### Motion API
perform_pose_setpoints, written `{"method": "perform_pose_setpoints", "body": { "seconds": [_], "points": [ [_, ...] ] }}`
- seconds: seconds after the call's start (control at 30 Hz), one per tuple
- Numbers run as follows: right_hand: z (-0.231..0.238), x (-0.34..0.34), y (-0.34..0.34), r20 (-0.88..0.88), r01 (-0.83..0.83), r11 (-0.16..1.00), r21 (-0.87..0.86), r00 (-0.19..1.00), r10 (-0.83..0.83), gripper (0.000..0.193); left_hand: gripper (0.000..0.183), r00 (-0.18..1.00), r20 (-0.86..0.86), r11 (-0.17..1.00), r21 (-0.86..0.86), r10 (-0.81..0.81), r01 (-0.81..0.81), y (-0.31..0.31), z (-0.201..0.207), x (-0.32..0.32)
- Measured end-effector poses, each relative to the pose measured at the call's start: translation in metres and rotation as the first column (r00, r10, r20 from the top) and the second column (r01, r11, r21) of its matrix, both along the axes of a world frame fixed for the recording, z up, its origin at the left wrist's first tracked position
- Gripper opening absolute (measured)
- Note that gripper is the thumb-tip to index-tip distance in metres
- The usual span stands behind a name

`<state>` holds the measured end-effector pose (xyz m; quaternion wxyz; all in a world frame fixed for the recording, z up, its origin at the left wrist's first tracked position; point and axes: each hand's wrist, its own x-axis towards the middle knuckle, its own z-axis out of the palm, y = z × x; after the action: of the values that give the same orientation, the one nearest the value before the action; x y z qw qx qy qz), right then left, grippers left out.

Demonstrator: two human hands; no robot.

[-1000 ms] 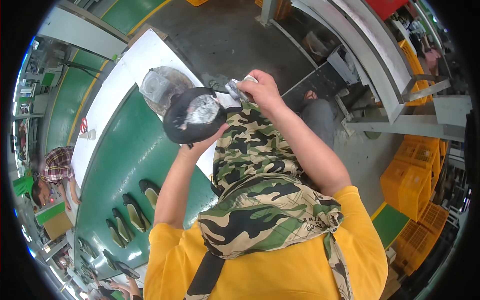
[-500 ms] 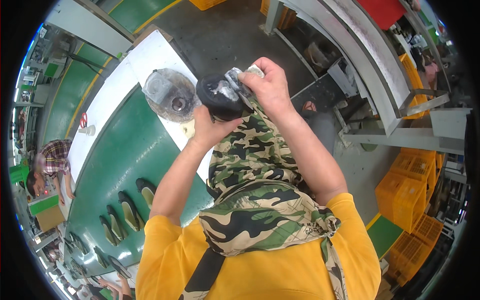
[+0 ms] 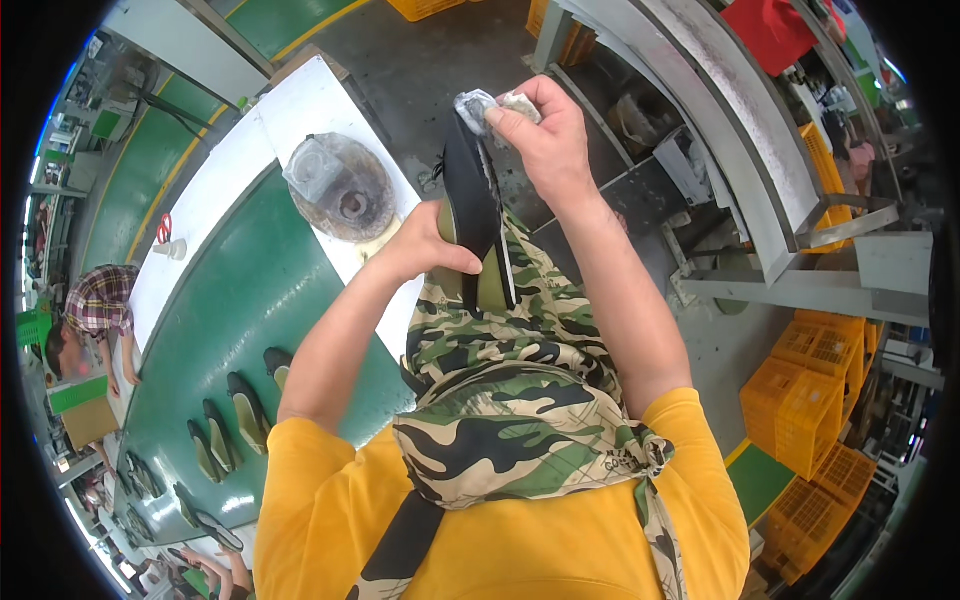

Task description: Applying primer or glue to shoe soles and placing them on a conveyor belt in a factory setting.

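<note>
Left hand (image 3: 425, 245) has turned the black shoe (image 3: 472, 215) edge-on — upright.

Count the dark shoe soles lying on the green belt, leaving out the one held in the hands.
About 7: three together, four trailing toward the lower left. More may be hidden at the rim.

Yellow short-sleeved shirt (image 3: 560, 560), sleeves ending above the elbows. Camouflage apron (image 3: 510, 420) over the front in green, tan, black and cream patches. Dark strap (image 3: 400, 545) crossing the chest. Both forearms bare; no gloves.
</note>
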<state>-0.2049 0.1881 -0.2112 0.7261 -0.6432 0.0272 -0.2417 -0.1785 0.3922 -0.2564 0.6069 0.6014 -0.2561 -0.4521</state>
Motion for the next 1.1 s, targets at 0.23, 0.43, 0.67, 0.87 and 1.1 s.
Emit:
{"method": "perform_pose_setpoints", "body": {
  "seconds": [0.23,0.43,0.67,0.87,1.1],
  "points": [
    [-0.016,-0.012,-0.013,0.022,-0.077,0.989,-0.128,0.997,0.080,0.012,0.056,0.957,-0.284,0.995,-0.088,-0.065,0.042,-0.004,-0.007,-0.004],
    [-0.021,-0.054,-0.010,-0.095,-0.216,0.976,-0.018,0.972,0.213,0.014,0.075,0.900,-0.429,0.991,-0.134,-0.083,0.027,-0.007,-0.020,-0.006],
    [-0.035,-0.106,-0.011,-0.175,-0.408,0.905,0.119,0.889,0.424,0.014,0.074,0.854,-0.507,0.979,-0.201,-0.115,0.012,-0.010,-0.024,-0.009],
    [-0.025,-0.061,-0.036,-0.166,-0.216,0.975,-0.048,0.965,0.206,0.012,0.074,0.837,-0.520,0.969,-0.244,-0.170,0.045,-0.022,-0.019,-0.018],
    [-0.041,-0.098,-0.024,-0.158,-0.258,0.965,-0.035,0.955,0.250,0.011,0.071,0.818,-0.569,0.973,-0.225,-0.081,-0.060,-0.027,-0.035,-0.016]
  ]
}}
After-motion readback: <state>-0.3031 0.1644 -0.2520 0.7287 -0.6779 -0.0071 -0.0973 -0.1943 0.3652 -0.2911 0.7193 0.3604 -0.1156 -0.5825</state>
